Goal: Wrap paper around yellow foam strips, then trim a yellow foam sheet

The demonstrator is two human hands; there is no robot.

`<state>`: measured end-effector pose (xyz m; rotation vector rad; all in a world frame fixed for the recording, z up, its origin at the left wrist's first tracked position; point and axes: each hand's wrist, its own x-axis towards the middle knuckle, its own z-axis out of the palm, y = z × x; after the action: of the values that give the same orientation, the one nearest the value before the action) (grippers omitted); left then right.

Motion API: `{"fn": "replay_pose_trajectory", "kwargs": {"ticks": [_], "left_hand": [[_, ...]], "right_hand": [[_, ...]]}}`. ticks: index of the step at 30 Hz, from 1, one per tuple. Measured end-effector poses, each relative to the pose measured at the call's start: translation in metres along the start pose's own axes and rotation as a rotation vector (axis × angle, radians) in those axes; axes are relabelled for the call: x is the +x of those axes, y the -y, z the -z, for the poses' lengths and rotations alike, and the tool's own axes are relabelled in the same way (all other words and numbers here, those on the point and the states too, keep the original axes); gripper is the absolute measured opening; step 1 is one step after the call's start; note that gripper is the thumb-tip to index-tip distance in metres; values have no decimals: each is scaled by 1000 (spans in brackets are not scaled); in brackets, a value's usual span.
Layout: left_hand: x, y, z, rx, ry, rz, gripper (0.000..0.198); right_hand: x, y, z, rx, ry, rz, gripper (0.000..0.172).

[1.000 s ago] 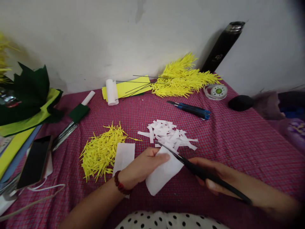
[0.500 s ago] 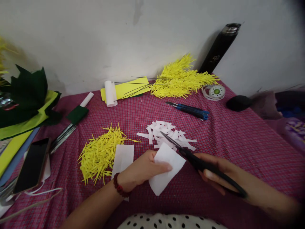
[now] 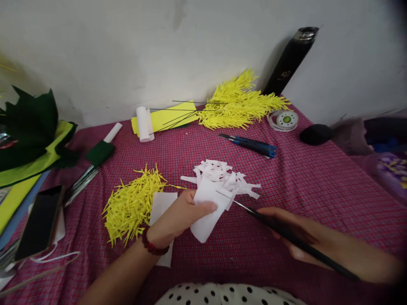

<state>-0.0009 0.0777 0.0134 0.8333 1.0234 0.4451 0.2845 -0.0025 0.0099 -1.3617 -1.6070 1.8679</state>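
Observation:
My left hand (image 3: 178,218) pinches a white piece of paper (image 3: 206,212) just above the red checked cloth (image 3: 302,186). My right hand (image 3: 305,237) grips black scissors (image 3: 286,235), whose blades reach into the paper's right edge. Just beyond the paper lies a pile of white paper strips (image 3: 222,178). A second white sheet (image 3: 160,207) lies flat under my left wrist, beside a heap of yellow paper slivers (image 3: 133,203).
At the back lie yellow fringed stems (image 3: 241,103) with thin wires, a white roll (image 3: 143,123), a blue cutter (image 3: 251,145), a tape reel (image 3: 284,120) and a black bottle (image 3: 288,59). Left: a phone (image 3: 40,222), green felt (image 3: 28,127), a felt-wrapped tool (image 3: 95,159). A black lump (image 3: 314,134) is right.
My left hand has lifted and turned the paper toward the strip pile. The scissors have swung lower and flatter, with their blades now cutting in at the paper's right edge.

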Motion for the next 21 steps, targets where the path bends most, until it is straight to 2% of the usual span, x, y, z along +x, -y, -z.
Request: {"fn": "replay_pose_trajectory", "kwargs": {"ticks": [5, 10, 15, 21], "left_hand": [[0, 5, 0, 86, 3, 15, 31], [0, 5, -2, 76, 12, 27, 27], [1, 6, -2, 81, 9, 21, 26], [5, 8, 0, -27, -30, 16, 38]], "right_hand": [[10, 17, -6, 61, 42, -6, 62], [13, 26, -9, 84, 49, -6, 59], [15, 23, -12, 147, 25, -53, 63], [18, 15, -12, 179, 31, -26, 61]]}}
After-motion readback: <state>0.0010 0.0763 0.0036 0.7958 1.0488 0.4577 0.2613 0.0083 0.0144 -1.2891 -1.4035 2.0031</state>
